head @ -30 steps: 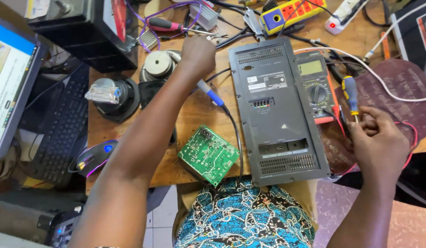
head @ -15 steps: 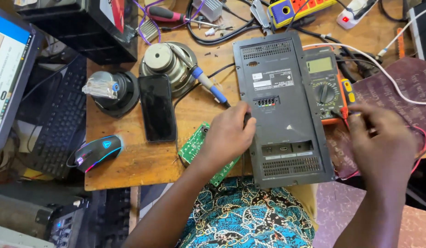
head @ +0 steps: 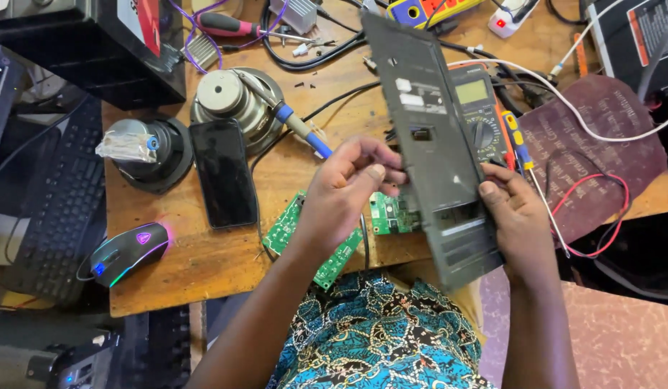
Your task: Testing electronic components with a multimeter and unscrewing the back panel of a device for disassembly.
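Top-down view of a cluttered wooden bench (head: 204, 266); a person seated at its near edge holds a long dark grey panel (head: 428, 144) with both hands, raised off the bench at centre right and tilted, its far end pointing away; far left lies a black keyboard (head: 60, 209), and far right a maroon mat (head: 600, 130) crossed by red and white wires; two round speaker drivers sit at left, a bare metal one (head: 229, 97) and a black one (head: 139, 151), with a black phone (head: 222, 173) face up between them; a yellow multimeter (head: 478, 108) shows just behind the panel's right edge; a green circuit board (head: 283, 230) lies near the bench's near edge, partly under the left wrist, and a smaller green board (head: 388, 214) shows at the panel's left edge, whether fixed to it I cannot tell; a glowing mouse (head: 128, 252) sits near left, a blue-handled soldering iron (head: 298, 126) beyond the hands; the step in hand looks like lifting and turning the panel to inspect it; turning it further would call for care with the small board and wires; the left hand (head: 341, 194) has its grip narrow, thumb and fingers pinching the panel's left edge; the right hand (head: 518, 216) has its grip closed round the lower right edge.
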